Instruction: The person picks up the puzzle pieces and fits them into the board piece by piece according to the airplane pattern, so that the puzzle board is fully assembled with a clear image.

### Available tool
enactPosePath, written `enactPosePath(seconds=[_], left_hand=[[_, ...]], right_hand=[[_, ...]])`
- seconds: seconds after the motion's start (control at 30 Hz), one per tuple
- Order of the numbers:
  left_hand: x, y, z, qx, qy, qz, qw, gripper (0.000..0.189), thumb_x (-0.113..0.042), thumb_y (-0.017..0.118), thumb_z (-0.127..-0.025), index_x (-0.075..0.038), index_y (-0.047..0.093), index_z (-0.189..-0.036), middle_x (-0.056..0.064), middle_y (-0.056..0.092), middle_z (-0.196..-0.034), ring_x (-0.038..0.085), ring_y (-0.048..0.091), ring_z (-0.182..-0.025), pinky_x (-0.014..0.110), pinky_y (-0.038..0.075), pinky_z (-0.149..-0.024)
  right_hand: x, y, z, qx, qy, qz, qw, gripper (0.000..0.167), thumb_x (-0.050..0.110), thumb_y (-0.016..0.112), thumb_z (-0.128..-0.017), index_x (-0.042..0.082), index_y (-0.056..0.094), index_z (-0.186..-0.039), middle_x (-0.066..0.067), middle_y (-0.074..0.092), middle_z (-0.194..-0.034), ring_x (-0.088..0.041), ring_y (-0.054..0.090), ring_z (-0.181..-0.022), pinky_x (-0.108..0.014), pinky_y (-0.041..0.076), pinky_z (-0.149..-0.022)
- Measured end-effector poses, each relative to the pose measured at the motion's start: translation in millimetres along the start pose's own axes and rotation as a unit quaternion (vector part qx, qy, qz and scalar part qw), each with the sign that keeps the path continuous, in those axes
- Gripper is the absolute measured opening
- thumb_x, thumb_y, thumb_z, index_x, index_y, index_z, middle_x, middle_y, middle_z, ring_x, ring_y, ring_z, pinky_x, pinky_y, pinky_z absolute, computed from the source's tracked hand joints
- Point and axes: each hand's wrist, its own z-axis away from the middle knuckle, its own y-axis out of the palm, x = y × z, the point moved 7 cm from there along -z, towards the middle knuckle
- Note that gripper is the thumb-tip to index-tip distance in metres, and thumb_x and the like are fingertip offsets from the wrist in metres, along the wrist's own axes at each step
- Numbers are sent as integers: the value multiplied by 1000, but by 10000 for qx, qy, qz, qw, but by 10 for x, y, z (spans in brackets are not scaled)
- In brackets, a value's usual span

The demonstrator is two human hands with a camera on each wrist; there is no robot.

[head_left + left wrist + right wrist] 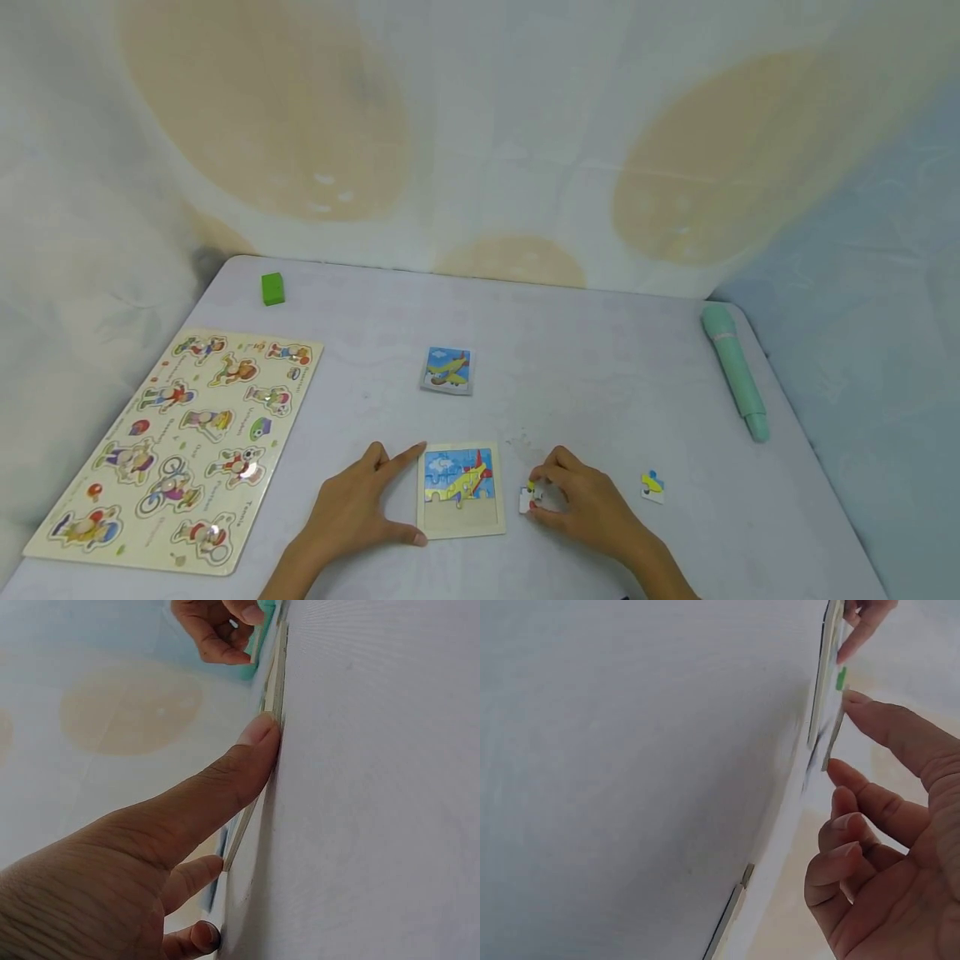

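Note:
A small square puzzle tray [465, 534] lies on the table, its upper part filled with joined pieces of a yellow airplane on blue sky. Its lower part shows bare wood. At the tray's left side my left hand [348, 504] is spread, index fingertip at the top corner and thumb at the bottom one. Just right of the tray, my right hand [596, 508] pinches a puzzle piece [526, 500] between thumb and index finger. The right wrist view shows this piece [835, 735] edge-on, the other fingers curled below. Another puzzle piece [652, 487] lies farther right.
Behind the tray lies a small airplane picture [447, 371]. A large sports peg puzzle board [180, 450] covers the table's left side, with a green block [273, 288] beyond it. A mint-green microphone-shaped object [737, 371] lies near the right edge. Patterned cloth surrounds the table.

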Motion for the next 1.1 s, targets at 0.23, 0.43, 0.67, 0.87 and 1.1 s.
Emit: enactPosePath(seconds=[0.23, 0.43, 0.67, 0.87, 1.1], left_hand=[[11, 13, -4, 19, 4, 1, 10000, 109, -75, 82, -48, -41, 47, -146, -10, 31, -89, 4, 32, -65, 20, 28, -52], [16, 19, -11, 43, -33, -5, 10000, 110, -75, 82, -48, -42, 47, -146, -10, 31, -89, 5, 32, -65, 20, 28, -52], [17, 23, -15, 80, -70, -3, 9999, 109, -74, 82, -48, -41, 47, -146, -9, 32, -89, 5, 32, -64, 20, 27, -52], [12, 19, -18, 78, -78, -41, 9999, 109, -74, 83, -48, -42, 47, -146, -9, 32, -89, 5, 31, -63, 20, 27, -52], [8, 9, -14, 24, -19, -21, 10000, 109, -74, 83, -47, -41, 48, -146, -9, 31, -89, 4, 31, -63, 20, 27, -51]], right_hand=[[117, 12, -42, 192, 41, -251, 9995, 29, 23, 86, -76, 16, 71, -99, 12, 51, -96, -1, 45, -74, -15, 41, -62], [183, 57, -95, 283, 33, -157, 9995, 29, 24, 86, -76, 16, 72, -100, 12, 51, -96, -1, 48, -78, -15, 43, -65], [280, 104, -153, 397, -148, -112, 9990, 30, 27, 85, -77, 16, 72, -102, 11, 52, -97, 0, 50, -80, -16, 46, -68], [367, 128, -192, 508, -208, -189, 9983, 30, 26, 85, -77, 14, 73, -102, 8, 53, -97, -3, 50, -80, -16, 46, -68], [452, 176, -244, 718, -181, -251, 9969, 34, 28, 84, -78, 12, 74, -107, 8, 53, -98, -4, 51, -80, -15, 45, -68]])
